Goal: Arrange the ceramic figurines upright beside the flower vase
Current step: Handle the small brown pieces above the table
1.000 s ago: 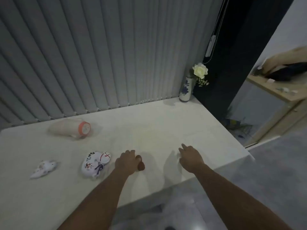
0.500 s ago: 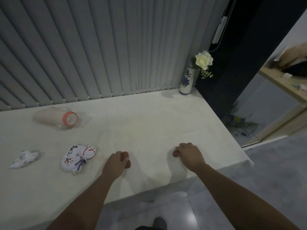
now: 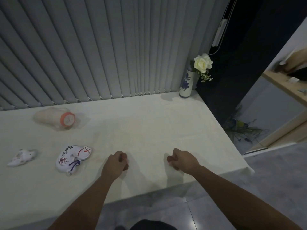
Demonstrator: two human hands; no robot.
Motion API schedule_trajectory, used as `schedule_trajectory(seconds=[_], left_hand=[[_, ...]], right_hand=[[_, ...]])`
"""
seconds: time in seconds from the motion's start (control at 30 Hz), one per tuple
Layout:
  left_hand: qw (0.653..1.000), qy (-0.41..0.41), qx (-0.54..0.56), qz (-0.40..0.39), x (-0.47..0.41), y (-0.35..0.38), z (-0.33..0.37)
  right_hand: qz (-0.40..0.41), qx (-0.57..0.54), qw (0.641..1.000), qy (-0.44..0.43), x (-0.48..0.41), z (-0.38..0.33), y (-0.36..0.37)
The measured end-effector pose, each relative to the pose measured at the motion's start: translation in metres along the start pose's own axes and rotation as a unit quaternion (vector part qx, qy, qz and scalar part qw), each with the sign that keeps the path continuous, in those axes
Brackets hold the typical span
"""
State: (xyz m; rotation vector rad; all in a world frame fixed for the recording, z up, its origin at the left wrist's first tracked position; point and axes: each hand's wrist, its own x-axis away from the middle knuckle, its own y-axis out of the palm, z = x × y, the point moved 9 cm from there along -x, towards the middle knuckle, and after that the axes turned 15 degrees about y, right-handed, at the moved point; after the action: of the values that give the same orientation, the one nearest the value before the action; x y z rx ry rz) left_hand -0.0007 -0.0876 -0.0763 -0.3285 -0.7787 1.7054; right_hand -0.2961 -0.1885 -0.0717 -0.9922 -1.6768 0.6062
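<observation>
Both hands rest curled on the near part of the table (image 3: 149, 127), empty of any figurine. The left hand (image 3: 114, 163) is a loose fist, fingers folded under; the right hand (image 3: 182, 159) is likewise closed, knuckles up.

Three figurines lie on their sides at the table's left. The painted cat (image 3: 73, 157) is just left of the left hand, not touching it. The small white one (image 3: 22, 157) lies further left, near the edge. The pale one with the orange ring (image 3: 54, 119) lies behind them, close to the blinds (image 3: 99, 47).

The vase (image 3: 186, 84) stands upright in the far right corner, holding a white rose (image 3: 203, 62), well apart from all three. Bare tabletop lies between.
</observation>
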Motion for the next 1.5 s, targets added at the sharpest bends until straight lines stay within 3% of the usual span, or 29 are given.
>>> schedule_trajectory(seconds=[0.33,0.63,1.0,1.17,1.5], left_hand=[[1.000,-0.003,0.010,0.026,0.002,0.000,0.004],[1.000,-0.001,-0.010,0.024,0.007,0.001,0.014],[0.996,0.050,0.070,-0.014,-0.004,0.013,0.064],[0.991,0.094,0.074,-0.053,-0.021,0.032,0.092],[0.975,0.178,0.066,-0.115,-0.072,0.054,0.153]], right_hand=[[0.009,-0.030,0.999,0.000,0.003,-0.010,0.012],[0.074,0.006,0.997,0.003,0.010,-0.021,0.014],[0.044,-0.186,0.979,0.068,0.011,-0.017,0.009],[0.072,-0.259,0.961,0.068,0.006,-0.014,-0.002],[0.132,-0.289,0.945,0.073,-0.010,-0.008,-0.044]])
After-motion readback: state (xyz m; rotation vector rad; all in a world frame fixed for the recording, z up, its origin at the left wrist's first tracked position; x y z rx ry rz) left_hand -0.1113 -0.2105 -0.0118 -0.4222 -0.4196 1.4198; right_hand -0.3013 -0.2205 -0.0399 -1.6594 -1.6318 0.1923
